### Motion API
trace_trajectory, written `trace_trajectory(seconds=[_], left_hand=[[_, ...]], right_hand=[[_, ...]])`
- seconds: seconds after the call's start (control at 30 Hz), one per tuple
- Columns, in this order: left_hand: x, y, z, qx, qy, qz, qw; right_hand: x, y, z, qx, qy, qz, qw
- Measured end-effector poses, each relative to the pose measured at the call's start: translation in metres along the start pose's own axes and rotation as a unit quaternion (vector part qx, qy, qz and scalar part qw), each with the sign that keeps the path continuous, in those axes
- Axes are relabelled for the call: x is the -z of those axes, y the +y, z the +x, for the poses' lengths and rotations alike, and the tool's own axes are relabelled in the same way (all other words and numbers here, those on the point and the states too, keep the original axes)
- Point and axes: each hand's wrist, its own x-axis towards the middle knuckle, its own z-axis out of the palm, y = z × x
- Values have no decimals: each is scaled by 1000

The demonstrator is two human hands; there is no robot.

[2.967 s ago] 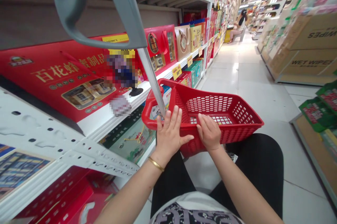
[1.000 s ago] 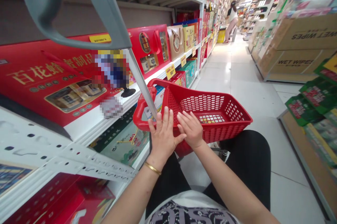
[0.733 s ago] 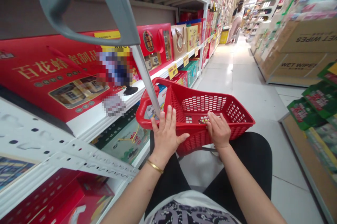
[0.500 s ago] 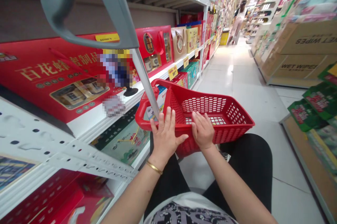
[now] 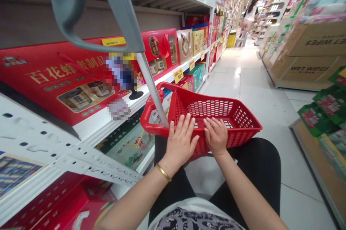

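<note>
Lengthwise, the red basket runs left to right before you, your splayed, empty left hand nearer its pole, your right hand at the near rim, its grip unclear.

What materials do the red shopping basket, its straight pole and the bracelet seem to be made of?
Red shopping basket: moulded plastic, semi-glossy; the lattice holes and rounded rim run in one piece.
Pole: probably metal, smooth and silver-grey with a soft sheen; which metal is unclear.
Bracelet: polished, gold-coloured metal by its shine; solid gold or plated, I cannot tell.
</note>
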Motion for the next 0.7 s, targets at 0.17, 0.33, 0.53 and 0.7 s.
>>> trace_trajectory(seconds=[0.17, 0.33, 0.53, 0.7], left_hand=[[-1, 7, 13, 24, -15, 8, 1000], [-1, 8, 11, 29, -30, 2, 999], [-1, 8, 9, 26, -20, 2, 999], [-3, 8, 10, 24, -17, -5, 1000]], right_hand=[[-13, -18, 6, 25, 14, 8, 1000], [-6, 9, -3, 12, 3, -63, 998], [-4, 20, -5, -41, 46, -36, 997], [-9, -7, 4, -30, 17, -13, 999]])
